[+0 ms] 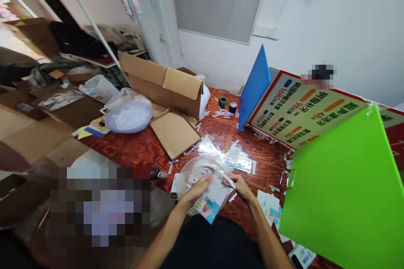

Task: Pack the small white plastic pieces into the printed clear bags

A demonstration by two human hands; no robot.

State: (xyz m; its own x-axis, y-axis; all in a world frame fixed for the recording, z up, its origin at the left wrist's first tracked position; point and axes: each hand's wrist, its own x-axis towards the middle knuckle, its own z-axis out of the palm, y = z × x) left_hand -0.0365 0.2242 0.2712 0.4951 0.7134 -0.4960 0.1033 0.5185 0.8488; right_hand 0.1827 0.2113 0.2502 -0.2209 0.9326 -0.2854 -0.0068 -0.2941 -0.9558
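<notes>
My left hand (198, 189) grips a printed card with a blue corner (211, 207), held over a clear round plastic bowl (192, 169) at the near edge of the wooden table (132, 149). My right hand (238, 185) pinches a thin clear plastic sleeve (227, 178) at the card's upper edge. Both hands have closed fingers and meet just above the bowl. More clear sleeves and small white strips (235, 155) lie scattered on the table just beyond my hands.
An open cardboard box (164, 82) and a lidded white bowl (128, 116) sit at the back left. A blue board (254, 86), a printed sign (303, 111) and a green board (344, 193) stand at the right. Two tape rolls (227, 104) lie near the wall. Cards (268, 209) lie by my right arm.
</notes>
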